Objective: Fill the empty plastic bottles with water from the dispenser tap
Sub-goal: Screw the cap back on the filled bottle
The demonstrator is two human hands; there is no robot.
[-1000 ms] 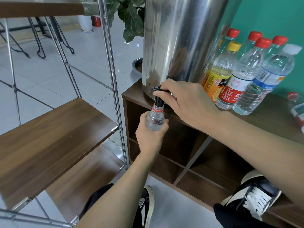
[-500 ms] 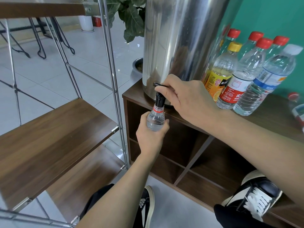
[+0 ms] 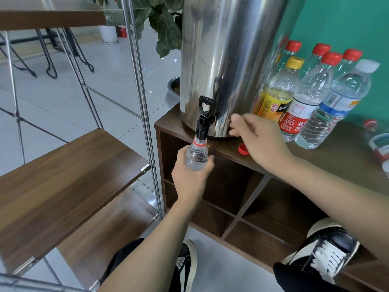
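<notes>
Your left hand (image 3: pixel 190 175) grips the bottle (image 3: pixel 196 155) under the tap (image 3: pixel 205 114), your right hand (image 3: pixel 255 140) hovers released near the cabinet's (image 3: pixel 336 152) front edge; capping and other bottles likely remain.

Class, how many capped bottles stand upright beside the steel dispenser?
6, clustered right of it: four red-capped bottles, one yellow-capped bottle, one white-capped bottle; more may hide behind.

bottle (image 3: pixel 197 155) btm hidden by left hand (image 3: pixel 190 178).
</notes>
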